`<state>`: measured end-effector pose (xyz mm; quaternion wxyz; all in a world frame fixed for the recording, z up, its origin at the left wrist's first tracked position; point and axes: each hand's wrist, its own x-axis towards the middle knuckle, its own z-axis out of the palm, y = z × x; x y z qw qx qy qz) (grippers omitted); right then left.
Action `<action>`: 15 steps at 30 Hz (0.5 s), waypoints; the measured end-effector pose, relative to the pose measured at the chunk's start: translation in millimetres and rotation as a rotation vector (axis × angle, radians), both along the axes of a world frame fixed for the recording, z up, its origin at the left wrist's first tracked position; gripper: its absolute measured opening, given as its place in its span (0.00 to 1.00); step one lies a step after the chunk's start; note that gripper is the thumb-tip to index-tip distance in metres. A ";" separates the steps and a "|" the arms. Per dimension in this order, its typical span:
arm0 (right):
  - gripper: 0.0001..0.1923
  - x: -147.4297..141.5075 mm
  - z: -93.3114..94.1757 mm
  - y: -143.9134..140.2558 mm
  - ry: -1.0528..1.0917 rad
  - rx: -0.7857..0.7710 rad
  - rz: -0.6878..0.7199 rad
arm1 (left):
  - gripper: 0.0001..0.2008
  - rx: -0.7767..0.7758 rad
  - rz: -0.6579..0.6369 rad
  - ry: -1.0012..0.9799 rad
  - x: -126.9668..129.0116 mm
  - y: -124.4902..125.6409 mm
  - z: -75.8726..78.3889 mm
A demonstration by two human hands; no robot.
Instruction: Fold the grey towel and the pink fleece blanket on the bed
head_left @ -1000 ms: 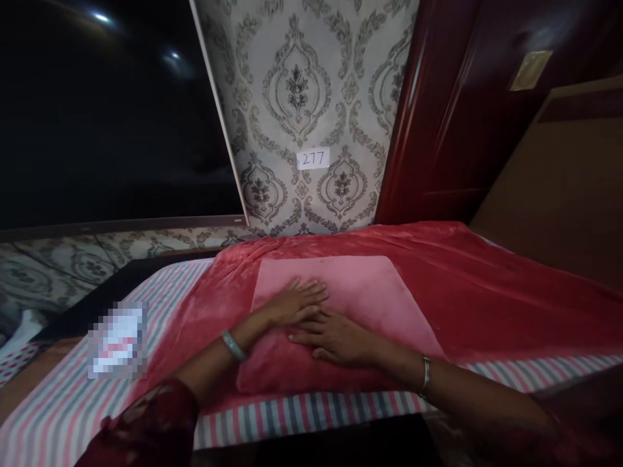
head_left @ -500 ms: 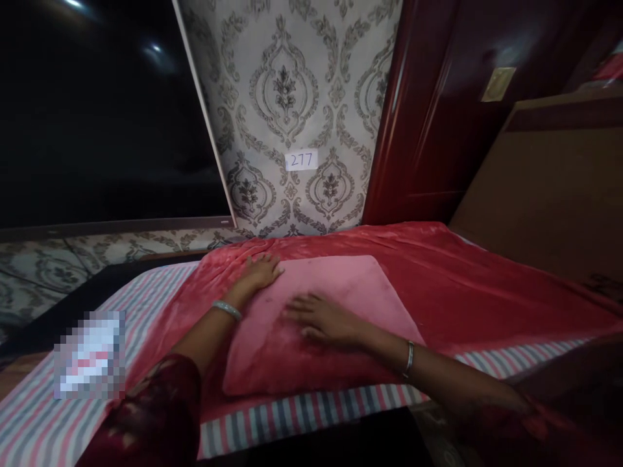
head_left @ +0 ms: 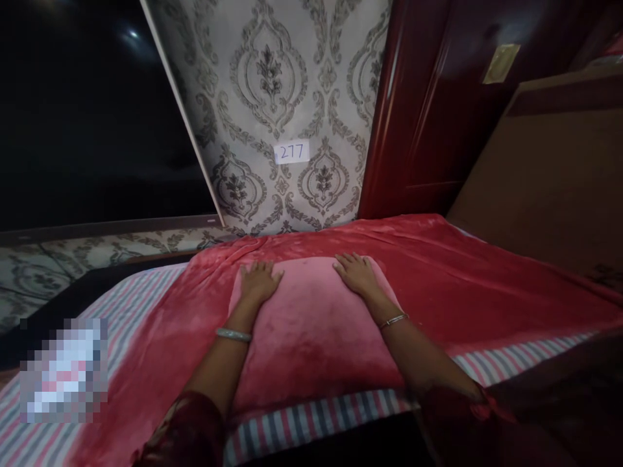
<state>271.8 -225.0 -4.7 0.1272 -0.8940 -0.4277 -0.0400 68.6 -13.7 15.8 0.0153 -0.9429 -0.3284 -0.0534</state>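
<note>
A pink plush pad, roughly square and darker red toward its near edge, lies flat in front of me. It may be a cushion cover or folded cloth; I cannot tell which. My left hand rests on its far left corner, palm down with fingers spread. At the far right corner lies my right hand, also flat with fingers apart. Beneath the pad is a red plush blanket, spread wide and slightly wrinkled. Each wrist wears a bangle.
A striped sheet shows under the blanket at the left and along the near edge. Behind stand a black screen and a patterned wall with a paper label. A brown board leans at the right. A blurred patch covers something at left.
My right hand has moved from the pad's middle to its far right corner. My left hand stays near the far left corner, and the view has shifted slightly.
</note>
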 end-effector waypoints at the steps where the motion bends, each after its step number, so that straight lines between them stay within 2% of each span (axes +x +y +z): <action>1: 0.27 1.6 -1.6 0.4 0.003 0.008 -0.011 | 0.31 -0.028 0.047 -0.004 -4.0 8.7 -1.0; 5: 0.26 4.7 -4.5 3.1 0.008 0.033 -0.052 | 0.32 -0.156 0.116 -0.045 -17.3 33.1 -7.2; 9: 0.26 2.4 -3.5 5.3 0.026 0.056 -0.052 | 0.31 -0.187 0.119 -0.085 -20.1 34.8 -10.1; 13: 0.26 4.8 3.8 0.6 0.111 0.084 -0.075 | 0.29 -0.227 0.148 -0.181 -22.0 33.4 -4.0; 15: 0.28 11.8 7.9 -11.3 0.174 0.147 -0.140 | 0.29 -0.245 0.186 -0.248 -27.9 35.9 1.3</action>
